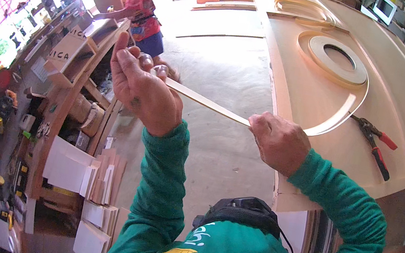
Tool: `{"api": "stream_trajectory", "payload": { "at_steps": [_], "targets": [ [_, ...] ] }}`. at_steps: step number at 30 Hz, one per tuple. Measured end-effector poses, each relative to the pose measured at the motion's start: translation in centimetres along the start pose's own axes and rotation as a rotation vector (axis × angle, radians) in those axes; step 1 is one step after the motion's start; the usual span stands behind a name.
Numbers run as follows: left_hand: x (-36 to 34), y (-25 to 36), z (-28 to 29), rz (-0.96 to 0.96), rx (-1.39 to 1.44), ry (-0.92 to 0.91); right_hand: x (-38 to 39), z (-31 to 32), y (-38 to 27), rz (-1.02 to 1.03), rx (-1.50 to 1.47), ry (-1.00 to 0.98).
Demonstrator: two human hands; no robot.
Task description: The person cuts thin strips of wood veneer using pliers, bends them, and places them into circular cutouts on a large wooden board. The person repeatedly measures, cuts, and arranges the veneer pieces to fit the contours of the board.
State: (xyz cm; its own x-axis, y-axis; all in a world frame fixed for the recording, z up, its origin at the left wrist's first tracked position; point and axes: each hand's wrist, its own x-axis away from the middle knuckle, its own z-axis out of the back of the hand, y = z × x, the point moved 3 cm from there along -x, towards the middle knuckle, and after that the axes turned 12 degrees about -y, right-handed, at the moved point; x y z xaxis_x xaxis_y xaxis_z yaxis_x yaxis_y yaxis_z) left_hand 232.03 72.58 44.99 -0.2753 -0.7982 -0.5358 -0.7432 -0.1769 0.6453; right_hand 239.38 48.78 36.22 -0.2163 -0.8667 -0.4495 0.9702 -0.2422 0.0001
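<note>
A thin, pale edge-banding strip (209, 104) is stretched between my two hands, over the floor beside the worktable. My left hand (146, 92) is raised higher and pinches the strip's far-left part, some of its fingers pointing up. Lower and nearer the table edge, my right hand (280, 144) is closed round the strip. Past my right hand the band curves over the table toward a flat coil (355, 73) of the same material. Pliers (373, 141) with red and black handles lie on the table right of my right hand.
Large pale panels cover the worktable (316, 157) on the right; another coil (289, 3) lies farther back. On the left stands a cluttered bench (60, 118) with tools, and board offcuts (93, 237) lean below it. A person in red (140, 4) works at its far end.
</note>
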Motion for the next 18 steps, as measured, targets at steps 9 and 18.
{"api": "stream_trajectory", "payload": {
  "at_steps": [9, 18],
  "targets": [
    [-4.7, 0.6, 4.7, -0.502, -0.756, -0.015, 2.7, 1.5, 3.7, 0.014, 0.180, 0.031],
    [-6.4, 3.8, 10.1, -0.374, -0.331, 0.202, 7.5, 2.9, 8.5, 0.001, 0.257, -0.027]
  ]
}}
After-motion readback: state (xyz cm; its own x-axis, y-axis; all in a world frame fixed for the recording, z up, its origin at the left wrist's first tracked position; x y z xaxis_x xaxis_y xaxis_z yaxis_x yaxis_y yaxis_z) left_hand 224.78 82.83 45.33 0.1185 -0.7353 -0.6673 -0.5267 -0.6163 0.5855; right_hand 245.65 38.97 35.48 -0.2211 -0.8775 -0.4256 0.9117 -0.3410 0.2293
